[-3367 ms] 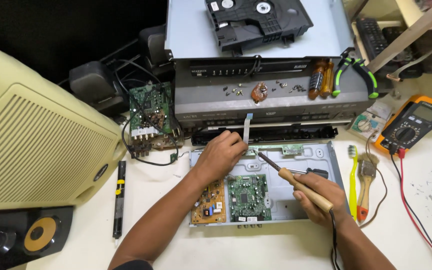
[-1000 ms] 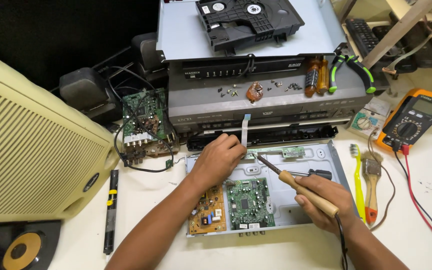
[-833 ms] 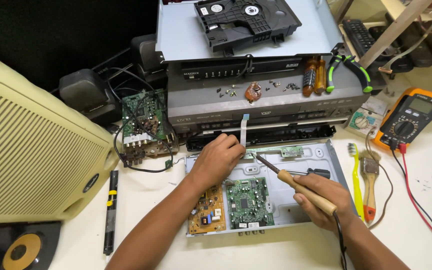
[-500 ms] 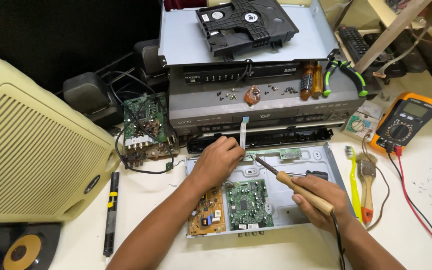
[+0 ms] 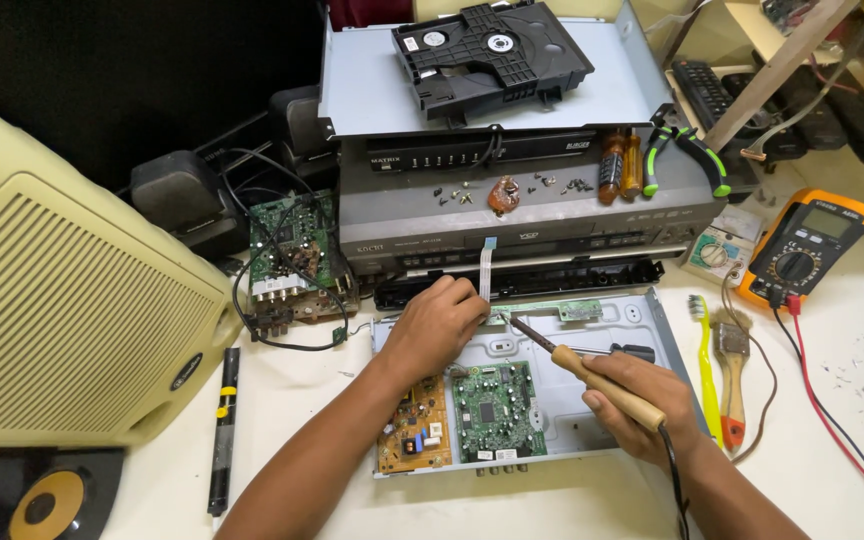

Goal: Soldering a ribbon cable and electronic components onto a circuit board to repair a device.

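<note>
Soldering iron (image 5: 592,367) sits gripped in the right hand (image 5: 637,405), tip aimed toward 10 o'clock at a narrow green strip board (image 5: 552,310) on the open metal chassis (image 5: 652,330). Left hand (image 5: 434,325) is pinched shut beside that tip, though what it holds is hidden (the white ribbon cable (image 5: 487,268) hangs just at its 1 o'clock). Green board (image 5: 497,410) lies at the iron's 7 o'clock, multimeter (image 5: 802,250) at 2 o'clock on the tabletop (image 5: 852,400).
</note>
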